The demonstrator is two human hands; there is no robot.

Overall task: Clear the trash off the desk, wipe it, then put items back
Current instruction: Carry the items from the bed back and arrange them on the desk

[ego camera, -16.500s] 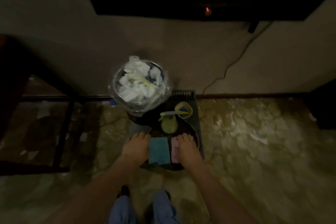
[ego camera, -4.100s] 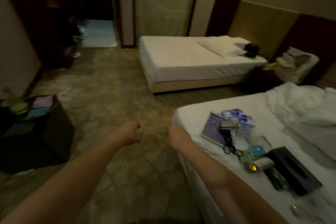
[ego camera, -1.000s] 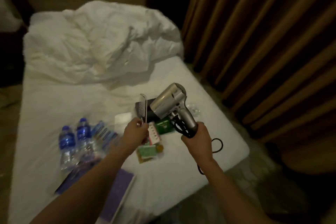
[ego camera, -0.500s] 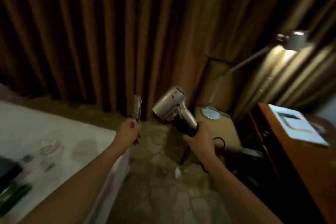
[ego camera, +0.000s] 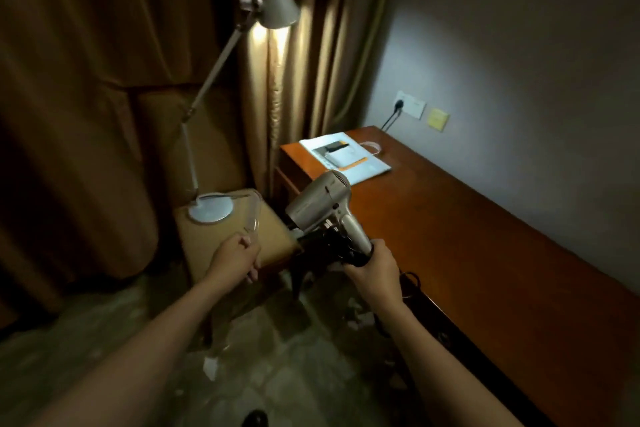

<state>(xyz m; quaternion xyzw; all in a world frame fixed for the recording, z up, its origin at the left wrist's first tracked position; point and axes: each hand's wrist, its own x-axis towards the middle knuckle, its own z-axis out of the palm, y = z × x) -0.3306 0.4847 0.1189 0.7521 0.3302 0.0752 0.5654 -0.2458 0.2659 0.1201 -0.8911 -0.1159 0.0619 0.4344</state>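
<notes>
Hands up front, apart, both loaded: the right hand (ego camera: 375, 265) is wrapped round the black-ended handle of a silver metallic hairdryer (ego camera: 323, 206), nozzle pointing up and left, its black cord (ego camera: 408, 279) bunched at the wrist. The left hand (ego camera: 235, 258) pinches a slim, blurred comb (ego camera: 255, 222) standing upright. Any marking on the dryer's barrel is too small to read. Just right of the dryer stretches the long reddish-brown wooden desk (ego camera: 485, 246), carrying a white paper bag with an orange stripe (ego camera: 346, 156) flat at its far end; its print is illegible. Between the hands and beyond sits a tan square side table (ego camera: 221, 239) holding the round base of a silver floor lamp (ego camera: 273, 7), lit against brown curtains (ego camera: 104, 45). A wall socket (ego camera: 410, 107) has a plug in. Half a second ago curtains filled the view and the desk was only at the right edge; now it lies just beside the dryer.
</notes>
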